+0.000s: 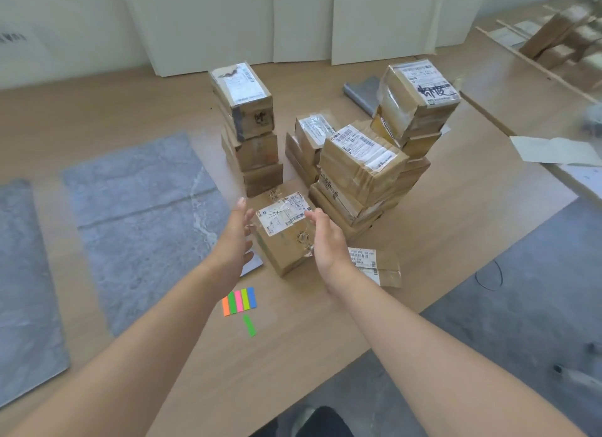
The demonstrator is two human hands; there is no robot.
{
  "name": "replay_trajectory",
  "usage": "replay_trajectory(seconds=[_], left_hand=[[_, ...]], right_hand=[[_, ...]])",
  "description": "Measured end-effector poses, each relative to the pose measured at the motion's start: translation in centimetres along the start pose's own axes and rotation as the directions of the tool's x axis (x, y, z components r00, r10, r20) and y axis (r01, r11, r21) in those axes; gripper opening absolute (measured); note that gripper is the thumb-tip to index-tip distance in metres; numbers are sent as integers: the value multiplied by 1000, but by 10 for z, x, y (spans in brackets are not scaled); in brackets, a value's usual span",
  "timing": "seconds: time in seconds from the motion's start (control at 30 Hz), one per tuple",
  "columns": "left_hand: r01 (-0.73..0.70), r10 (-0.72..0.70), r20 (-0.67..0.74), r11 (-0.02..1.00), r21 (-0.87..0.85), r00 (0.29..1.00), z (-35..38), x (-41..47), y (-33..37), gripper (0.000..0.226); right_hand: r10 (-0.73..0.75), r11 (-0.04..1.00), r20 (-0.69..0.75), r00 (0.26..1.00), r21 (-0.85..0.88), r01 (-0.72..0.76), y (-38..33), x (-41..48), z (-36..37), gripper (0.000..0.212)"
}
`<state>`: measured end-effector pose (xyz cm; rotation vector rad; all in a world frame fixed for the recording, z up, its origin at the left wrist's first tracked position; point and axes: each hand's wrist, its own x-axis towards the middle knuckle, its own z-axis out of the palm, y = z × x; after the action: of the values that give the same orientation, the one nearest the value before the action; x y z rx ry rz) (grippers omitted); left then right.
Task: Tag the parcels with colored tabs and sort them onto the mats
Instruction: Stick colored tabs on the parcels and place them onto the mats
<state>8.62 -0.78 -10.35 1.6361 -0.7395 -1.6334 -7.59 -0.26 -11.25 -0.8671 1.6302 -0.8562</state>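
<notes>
A small brown cardboard parcel with a white shipping label and clear tape (282, 241) is seen on the pale wooden desk (456, 182), in front of the stacks of taped brown parcels (361, 172) and just beside the corner of the grey marbled mat (140, 208). It is flanked by the left hand (234, 238) and the right hand (325, 238). The left fingers (240, 206) are held straight and spread beside its left edge; the right fingers (314, 215) are only loosely curved by its right edge. Nothing is gripped by either hand, and whether the box is actually touched cannot be told.

The parcel is judged to be light and stiff, with firm corners, so a two-sided hold on the bare cardboard flanks should serve. The glossy tape and label are likely to be slippery and are better avoided as grip points. The label face should be left uncovered for tagging.

The pad of orange, green, pink, yellow-green and blue tabs (239, 301) lies near the desk's front edge, with a loose green tab (249, 325) just beside it.
</notes>
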Motion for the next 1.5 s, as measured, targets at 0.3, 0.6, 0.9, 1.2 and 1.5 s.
replay_trajectory(seconds=[0.3, 0.6, 0.9, 1.2, 1.5], left_hand=[[96, -104, -129, 993, -67, 986, 17, 53, -18, 69], [215, -269, -232, 949, -232, 935, 43, 84, -41, 58], [181, -264, -270, 938, -295, 926, 52, 83, -35, 48], [168, -232, -317, 962, -217, 919, 25, 39, -6, 54], [43, -131, -446, 978, -202, 885, -32, -48, -12, 53]], right_hand=[[-4, 982, 80, 997, -189, 19, 11, 81, -10, 41], [-1, 920, 216, 976, -381, 85, 34, 136, -9, 60], [39, 923, 248, 968, -381, 60, 29, 138, -9, 78], [-9, 933, 332, 943, -336, 128, 1, 106, -6, 58], [-106, 950, 374, 922, -236, 205, -19, 36, 33, 65]])
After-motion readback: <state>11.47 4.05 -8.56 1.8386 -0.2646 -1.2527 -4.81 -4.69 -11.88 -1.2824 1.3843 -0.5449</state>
